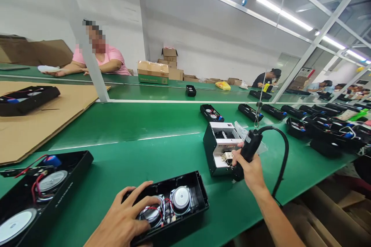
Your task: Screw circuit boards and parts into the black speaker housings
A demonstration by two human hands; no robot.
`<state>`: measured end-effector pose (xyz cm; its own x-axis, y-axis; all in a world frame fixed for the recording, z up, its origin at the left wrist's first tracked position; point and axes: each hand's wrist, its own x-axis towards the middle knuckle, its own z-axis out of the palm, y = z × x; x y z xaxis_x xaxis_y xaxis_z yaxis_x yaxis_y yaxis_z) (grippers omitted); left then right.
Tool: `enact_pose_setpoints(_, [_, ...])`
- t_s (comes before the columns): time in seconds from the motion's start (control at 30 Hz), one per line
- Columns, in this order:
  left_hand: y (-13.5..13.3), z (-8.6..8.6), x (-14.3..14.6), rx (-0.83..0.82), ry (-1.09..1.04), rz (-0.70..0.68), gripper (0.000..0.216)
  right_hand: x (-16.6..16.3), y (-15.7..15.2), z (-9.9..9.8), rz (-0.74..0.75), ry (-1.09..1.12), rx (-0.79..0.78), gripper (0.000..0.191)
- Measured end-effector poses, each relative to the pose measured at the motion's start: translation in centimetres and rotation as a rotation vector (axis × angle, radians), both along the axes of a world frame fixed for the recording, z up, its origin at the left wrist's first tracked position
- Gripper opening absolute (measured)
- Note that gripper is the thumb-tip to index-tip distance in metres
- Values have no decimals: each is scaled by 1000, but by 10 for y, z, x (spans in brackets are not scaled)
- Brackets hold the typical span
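Observation:
My right hand (pixel 249 168) is wrapped round a black electric screwdriver (pixel 251 144), which hangs from a cord and points down. Its lower end is beside the front of a black-and-white screw feeder (pixel 216 154); I cannot tell whether they touch. My left hand (pixel 131 210) grips the left end of an open black speaker housing (pixel 199 197), fingers over the far side and thumb near the front wall. Inside the housing sit two round speaker drivers (pixel 181 197) with red wires; the left one is partly covered by my fingers.
Another open speaker housing (pixel 72 177) lies at the left, near a cardboard sheet (pixel 69 102). Many black housings (pixel 333 127) crowd the right of the green bench (pixel 113 170). A metal post (pixel 94 65) rises at the back left. A person in pink (pixel 114 60) sits beyond it.

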<state>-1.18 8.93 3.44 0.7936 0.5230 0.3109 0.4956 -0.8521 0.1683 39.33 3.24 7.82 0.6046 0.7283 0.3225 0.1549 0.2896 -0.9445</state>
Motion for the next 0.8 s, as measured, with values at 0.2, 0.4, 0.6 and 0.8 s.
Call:
enact_pose_setpoints(0.2, [0, -1, 0, 7, 0, -15, 16, -8, 3, 20, -50, 59, 152, 44])
enact_pose_setpoints(0.4, [2, -5, -1, -14, -13, -20, 16, -7, 23, 60, -143, -37, 301, 40])
enact_pose_setpoints(0.6, [12, -15, -7, -48, -3, -100, 21, -9, 36, 48, -50, -128, 99, 39])
enact_pose_setpoints(0.8, [13, -13, -8, -106, -27, -113, 23, -34, 1, 34, 186, -28, -122, 40])
